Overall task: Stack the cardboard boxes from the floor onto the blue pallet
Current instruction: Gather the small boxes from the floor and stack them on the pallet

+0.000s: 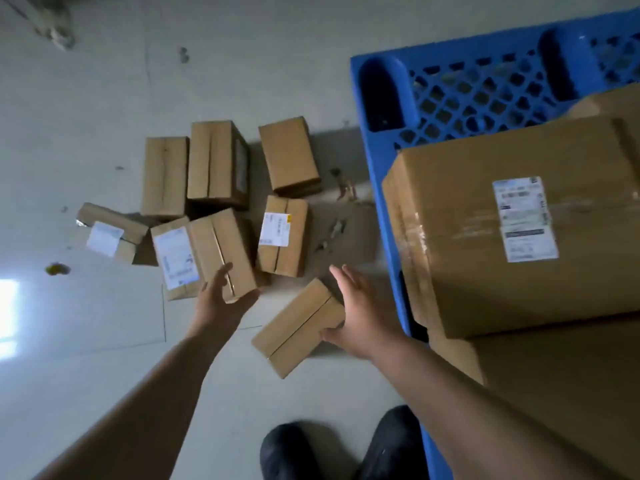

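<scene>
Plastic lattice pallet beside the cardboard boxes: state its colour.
The plastic lattice pallet is bright blue, clearest in the head view.

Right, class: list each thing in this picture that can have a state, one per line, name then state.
left hand: open, fingers on a floor box.
right hand: open, thumb against the nearest small box.
nearest small box: on the floor, taped shut, lying askew.
small boxes: on the floor, closed, scattered.
large labelled box: closed, resting on another box on the pallet.
blue pallet: partly loaded, far grid bare.

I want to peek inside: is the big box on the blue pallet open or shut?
Shut. The big box on the blue pallet has flat flaps, taped.
</scene>
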A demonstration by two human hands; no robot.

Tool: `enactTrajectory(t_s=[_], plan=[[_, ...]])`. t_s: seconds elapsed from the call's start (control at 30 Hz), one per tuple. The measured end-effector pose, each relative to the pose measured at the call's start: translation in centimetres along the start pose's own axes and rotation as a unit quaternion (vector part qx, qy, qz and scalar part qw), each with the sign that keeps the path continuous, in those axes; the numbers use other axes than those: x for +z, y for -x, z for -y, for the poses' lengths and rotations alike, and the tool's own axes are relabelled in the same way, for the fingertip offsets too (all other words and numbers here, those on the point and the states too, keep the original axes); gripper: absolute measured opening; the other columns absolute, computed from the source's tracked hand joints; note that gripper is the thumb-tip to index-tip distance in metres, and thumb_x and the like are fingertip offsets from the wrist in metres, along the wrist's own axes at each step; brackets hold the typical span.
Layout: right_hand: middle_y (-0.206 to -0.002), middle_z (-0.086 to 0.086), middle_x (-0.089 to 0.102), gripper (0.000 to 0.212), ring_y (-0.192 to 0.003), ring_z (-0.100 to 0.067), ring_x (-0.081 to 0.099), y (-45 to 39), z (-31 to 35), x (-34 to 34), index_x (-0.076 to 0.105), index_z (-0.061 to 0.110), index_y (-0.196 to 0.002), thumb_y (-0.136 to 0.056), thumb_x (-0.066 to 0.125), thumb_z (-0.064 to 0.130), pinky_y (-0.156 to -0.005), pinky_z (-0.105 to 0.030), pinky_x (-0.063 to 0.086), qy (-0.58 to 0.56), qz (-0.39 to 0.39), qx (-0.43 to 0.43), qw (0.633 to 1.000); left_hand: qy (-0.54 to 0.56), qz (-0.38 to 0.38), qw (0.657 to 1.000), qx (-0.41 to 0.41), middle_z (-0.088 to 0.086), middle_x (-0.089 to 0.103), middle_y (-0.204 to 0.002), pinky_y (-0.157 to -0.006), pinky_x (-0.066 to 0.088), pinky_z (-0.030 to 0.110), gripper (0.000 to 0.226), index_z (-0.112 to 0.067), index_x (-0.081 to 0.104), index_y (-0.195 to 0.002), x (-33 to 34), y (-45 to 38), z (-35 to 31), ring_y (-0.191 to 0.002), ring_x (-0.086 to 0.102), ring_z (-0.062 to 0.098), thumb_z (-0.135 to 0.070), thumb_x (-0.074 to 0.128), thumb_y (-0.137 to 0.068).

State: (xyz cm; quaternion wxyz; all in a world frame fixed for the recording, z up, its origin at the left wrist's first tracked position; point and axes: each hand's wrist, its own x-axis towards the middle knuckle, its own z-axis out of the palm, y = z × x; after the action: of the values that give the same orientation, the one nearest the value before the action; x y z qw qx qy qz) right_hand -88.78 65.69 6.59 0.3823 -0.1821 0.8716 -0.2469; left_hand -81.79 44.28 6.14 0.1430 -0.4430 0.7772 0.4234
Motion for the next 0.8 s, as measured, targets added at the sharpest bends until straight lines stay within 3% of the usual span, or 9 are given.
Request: enactTrajectory(t_s=[0.17,0.33,0.47,0.53,0.6,0.67,0.8], plan=[[-0.158,-0.004,0.007,0.110,-0.143,-0.026,0.008,-4.6,-0.9,6.6,0.007,0.030,-0.148,-0.066,0.079,0.042,-0.114,-0.040,0.020,0.050,0.037,0.076,0.995,0.015,0.031,0.994,-0.103,0.017,0.042,-0.135,-0.090,0.042,0.041,0.073,-0.024,0.036,-0.139,0.3,0.3,10.7,-0.120,0.046,0.034,-0.027,0.073,-0.076],[-0.157,-0.010,0.007,0.114,-0.144,-0.028,0.010,-9.4,-2.9,9.3,0.004,0.030,-0.149,-0.066,0.081,0.041,-0.113,-0.041,0.019,0.071,0.041,0.136,0.987,0.060,0.082,0.982,-0.160,0.015,0.038,-0.143,-0.095,0.043,0.047,0.079,-0.026,0.027,-0.144,4.0,0.4,16.1,-0.123,0.045,0.035,-0.024,0.071,-0.079],[-0.156,-0.007,0.016,0.115,-0.141,-0.029,0.020,-11.2,-4.8,10.8,0.004,0.028,-0.149,-0.065,0.082,0.039,-0.108,-0.044,0.028,-0.019,0.060,0.223,0.973,0.210,0.143,0.928,-0.274,0.015,0.040,-0.142,-0.078,0.046,0.045,0.083,-0.026,0.013,-0.147,6.4,-0.2,16.3,-0.101,0.054,0.027,-0.024,0.067,-0.083],[-0.154,-0.005,0.022,0.113,-0.139,-0.029,0.026,-11.2,-5.5,11.7,0.007,0.024,-0.149,-0.066,0.081,0.040,-0.106,-0.046,0.031,-0.055,0.072,0.256,0.962,0.295,0.170,0.883,-0.324,0.013,0.043,-0.140,-0.089,0.044,0.051,0.078,-0.027,0.013,-0.146,7.3,-0.6,16.0,-0.118,0.048,0.031,-0.026,0.062,-0.086],[-0.154,-0.004,0.024,0.111,-0.137,-0.029,0.030,-10.7,-5.9,12.5,0.008,0.023,-0.149,-0.067,0.081,0.037,-0.105,-0.048,0.034,-0.107,0.076,0.282,0.950,0.351,0.178,0.857,-0.333,0.010,0.043,-0.139,-0.097,0.037,0.052,0.064,-0.027,0.024,-0.143,8.1,-0.7,15.5,-0.125,0.043,0.032,-0.029,0.058,-0.089],[-0.152,-0.004,0.027,0.111,-0.134,-0.029,0.033,-9.9,-6.3,12.9,0.007,0.022,-0.149,-0.068,0.082,0.033,-0.105,-0.049,0.035,-0.156,0.074,0.297,0.939,0.355,0.176,0.861,-0.320,0.006,0.047,-0.132,-0.098,0.033,0.048,0.051,-0.026,0.036,-0.136,8.6,-0.6,14.8,-0.124,0.043,0.029,-0.029,0.056,-0.089],[-0.151,-0.004,0.028,0.110,-0.135,-0.028,0.032,-7.9,-5.9,12.2,0.009,0.023,-0.149,-0.067,0.081,0.039,-0.106,-0.047,0.035,-0.173,0.044,0.301,0.937,0.344,0.154,0.877,-0.297,0.004,0.048,-0.124,-0.095,0.035,0.046,0.047,-0.031,0.039,-0.132,8.1,0.7,13.0,-0.121,0.045,0.027,-0.025,0.057,-0.089]])
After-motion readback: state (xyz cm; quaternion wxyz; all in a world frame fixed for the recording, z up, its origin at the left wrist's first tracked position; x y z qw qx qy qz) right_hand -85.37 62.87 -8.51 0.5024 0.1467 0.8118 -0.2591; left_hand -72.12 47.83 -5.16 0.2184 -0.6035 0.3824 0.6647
